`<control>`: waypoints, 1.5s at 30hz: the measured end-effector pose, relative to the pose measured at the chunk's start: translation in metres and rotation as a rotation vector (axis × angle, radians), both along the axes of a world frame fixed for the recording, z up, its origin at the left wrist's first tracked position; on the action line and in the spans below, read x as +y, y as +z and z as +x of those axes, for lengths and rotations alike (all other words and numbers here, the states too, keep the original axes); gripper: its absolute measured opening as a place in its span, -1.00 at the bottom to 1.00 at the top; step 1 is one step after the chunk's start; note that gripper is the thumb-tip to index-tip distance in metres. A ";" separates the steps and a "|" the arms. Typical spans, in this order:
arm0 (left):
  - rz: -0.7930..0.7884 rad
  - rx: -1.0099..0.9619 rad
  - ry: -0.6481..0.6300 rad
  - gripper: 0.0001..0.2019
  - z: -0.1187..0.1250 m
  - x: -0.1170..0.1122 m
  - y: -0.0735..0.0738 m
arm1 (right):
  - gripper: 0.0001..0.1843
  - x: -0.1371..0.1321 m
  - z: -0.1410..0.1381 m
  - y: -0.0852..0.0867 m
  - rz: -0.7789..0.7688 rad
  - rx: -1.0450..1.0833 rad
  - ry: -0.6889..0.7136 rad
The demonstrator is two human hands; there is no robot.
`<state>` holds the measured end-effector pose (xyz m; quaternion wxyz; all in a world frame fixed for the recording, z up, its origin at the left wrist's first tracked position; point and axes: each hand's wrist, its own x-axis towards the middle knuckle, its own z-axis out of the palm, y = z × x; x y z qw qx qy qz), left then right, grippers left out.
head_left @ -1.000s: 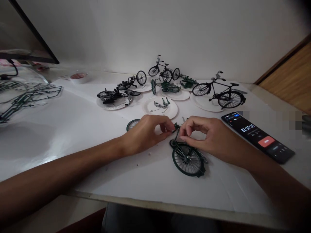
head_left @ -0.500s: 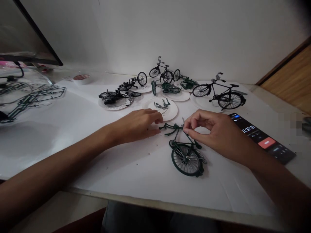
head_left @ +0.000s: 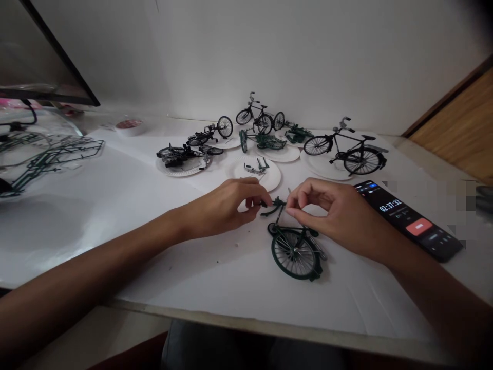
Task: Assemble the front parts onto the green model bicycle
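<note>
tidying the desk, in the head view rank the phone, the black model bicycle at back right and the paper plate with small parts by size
1. Phone and black model bicycle: they look close and the phone lies nearer the camera, so I won't rank them.
2. Paper plate with small parts.

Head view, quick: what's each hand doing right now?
Left hand: closed, pinching the toy bicycle's handlebar.
Right hand: closed in a pinch beside it; what it holds is too small to tell.
</note>
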<state>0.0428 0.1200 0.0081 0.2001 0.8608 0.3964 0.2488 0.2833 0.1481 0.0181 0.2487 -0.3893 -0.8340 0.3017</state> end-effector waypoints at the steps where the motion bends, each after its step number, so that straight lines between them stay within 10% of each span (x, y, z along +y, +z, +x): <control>1: -0.031 -0.017 0.001 -0.75 0.001 0.000 -0.001 | -0.87 0.000 0.000 0.000 -0.003 0.001 0.000; 13: -0.453 -0.572 -0.047 -0.93 0.014 -0.001 -0.016 | -0.87 -0.001 0.001 -0.002 -0.079 0.032 0.022; 45: -0.278 -0.276 0.014 -0.85 0.013 -0.004 -0.021 | -0.78 -0.005 0.003 0.002 0.034 -0.163 0.126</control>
